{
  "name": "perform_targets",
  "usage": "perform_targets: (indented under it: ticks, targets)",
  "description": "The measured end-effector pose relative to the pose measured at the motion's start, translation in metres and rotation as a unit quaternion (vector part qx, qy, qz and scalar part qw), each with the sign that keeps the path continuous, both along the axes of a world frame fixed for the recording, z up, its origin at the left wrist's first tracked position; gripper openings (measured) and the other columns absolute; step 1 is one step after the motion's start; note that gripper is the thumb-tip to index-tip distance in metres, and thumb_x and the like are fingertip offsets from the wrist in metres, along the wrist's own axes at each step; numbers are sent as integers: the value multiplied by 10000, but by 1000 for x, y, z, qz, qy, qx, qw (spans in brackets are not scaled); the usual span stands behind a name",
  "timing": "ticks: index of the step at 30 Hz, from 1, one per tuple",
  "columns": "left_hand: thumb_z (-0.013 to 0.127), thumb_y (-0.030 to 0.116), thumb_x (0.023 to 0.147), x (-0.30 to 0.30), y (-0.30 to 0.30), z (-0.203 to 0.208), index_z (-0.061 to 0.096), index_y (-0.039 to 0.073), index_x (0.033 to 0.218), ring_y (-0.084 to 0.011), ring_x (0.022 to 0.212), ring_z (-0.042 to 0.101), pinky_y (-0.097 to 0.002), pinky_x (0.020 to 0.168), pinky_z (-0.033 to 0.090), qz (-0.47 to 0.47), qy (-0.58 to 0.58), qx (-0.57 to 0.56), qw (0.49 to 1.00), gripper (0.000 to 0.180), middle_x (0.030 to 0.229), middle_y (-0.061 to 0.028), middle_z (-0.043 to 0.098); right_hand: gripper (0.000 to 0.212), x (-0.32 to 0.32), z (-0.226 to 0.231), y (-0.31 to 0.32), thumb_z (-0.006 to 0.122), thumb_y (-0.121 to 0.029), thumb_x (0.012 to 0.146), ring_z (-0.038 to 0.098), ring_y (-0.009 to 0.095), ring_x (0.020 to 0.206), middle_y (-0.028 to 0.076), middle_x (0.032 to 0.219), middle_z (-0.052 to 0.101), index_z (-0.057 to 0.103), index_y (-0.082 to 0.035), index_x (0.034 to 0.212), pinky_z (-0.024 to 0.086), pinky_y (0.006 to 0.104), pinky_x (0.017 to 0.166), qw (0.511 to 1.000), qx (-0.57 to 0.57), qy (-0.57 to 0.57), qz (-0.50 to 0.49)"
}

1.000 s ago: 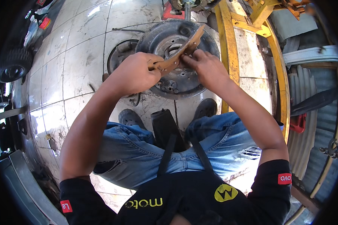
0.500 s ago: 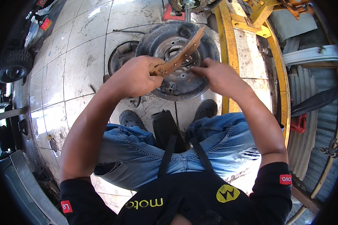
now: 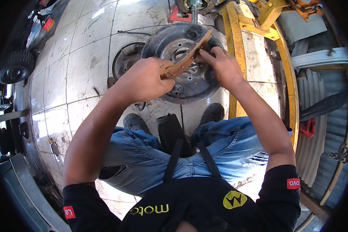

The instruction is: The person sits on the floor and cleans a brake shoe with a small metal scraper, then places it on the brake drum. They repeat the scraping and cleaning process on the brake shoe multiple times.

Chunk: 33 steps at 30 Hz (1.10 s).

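Observation:
A curved, tan-brown brake shoe (image 3: 186, 62) with rivets along its face is held slantwise above a dark brake backing plate (image 3: 199, 87). My left hand (image 3: 149, 77) is closed around the shoe's lower left end. At the shoe's upper right part, my right hand (image 3: 223, 67) has its thumb and fingertips against the edge, pinching or pressing it; the exact contact is partly hidden. The round backing plate lies on the tiled floor beyond my feet, its hub opening partly covered by the shoe. Another dark round brake part (image 3: 124, 58) lies partly under its left side.
A yellow steel frame (image 3: 235, 46) stands right of the plate. Beyond the plate are a red stand (image 3: 178, 16) and a metal axle part (image 3: 194, 13). A dark cable (image 3: 133, 33) lies on the floor. A small tyre (image 3: 16, 67) is at far left.
My right hand has moved left and up, from beside the shoe to touching its edge. My left hand and the shoe have shifted slightly right.

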<state>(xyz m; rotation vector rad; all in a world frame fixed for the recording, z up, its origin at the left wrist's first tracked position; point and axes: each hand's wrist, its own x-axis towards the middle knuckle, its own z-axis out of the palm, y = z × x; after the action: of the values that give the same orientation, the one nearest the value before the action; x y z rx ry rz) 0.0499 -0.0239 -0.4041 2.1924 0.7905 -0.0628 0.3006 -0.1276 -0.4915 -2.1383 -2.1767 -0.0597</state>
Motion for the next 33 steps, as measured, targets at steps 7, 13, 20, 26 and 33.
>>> perform_targets:
  ticks: [7, 13, 20, 26, 33]
  targets:
    - [634, 171, 783, 3, -2, 2, 657, -32, 1171, -393, 910, 669, -410, 851, 516, 9, 12, -21, 1000, 438, 999, -274, 678, 610, -19, -11, -6, 608, 5, 800, 593, 319, 1062, 113, 1106, 551, 563, -196, 1374, 507, 423, 905, 998, -11, 35, 44]
    - [621, 168, 771, 3, -1, 1, 661, -27, 1166, -415, 920, 655, -422, 863, 514, 10, -5, 8, 1000, 442, 1003, -270, 672, 578, -16, -8, -3, 585, -15, 819, 589, 295, 1030, 97, 1066, 555, 573, -171, 1375, 502, 416, 890, 999, 5, -32, 21]
    - [626, 170, 772, 2, -1, -1, 659, -18, 1199, -410, 962, 653, -422, 889, 507, 9, -7, 12, 1000, 468, 1068, -262, 666, 541, -12, 1, 2, 577, -43, 842, 597, 287, 1030, 92, 1063, 559, 586, -171, 1368, 504, 415, 877, 998, 26, -64, -8]
    - [630, 162, 771, 2, -1, 1, 658, -16, 1202, -409, 962, 654, -421, 887, 509, 10, 0, 7, 1000, 467, 1060, -261, 669, 536, -14, -3, -1, 570, -45, 861, 606, 288, 1038, 91, 1075, 554, 572, -186, 1378, 512, 402, 876, 997, -12, -69, 13]
    - [627, 156, 773, 3, 0, 0, 658, -23, 1192, -412, 968, 653, -417, 884, 511, 3, -4, 18, 1000, 457, 1064, -260, 668, 518, -20, -7, -3, 548, -56, 877, 601, 278, 1063, 96, 1088, 558, 573, -187, 1377, 500, 418, 903, 998, -32, -53, 5]
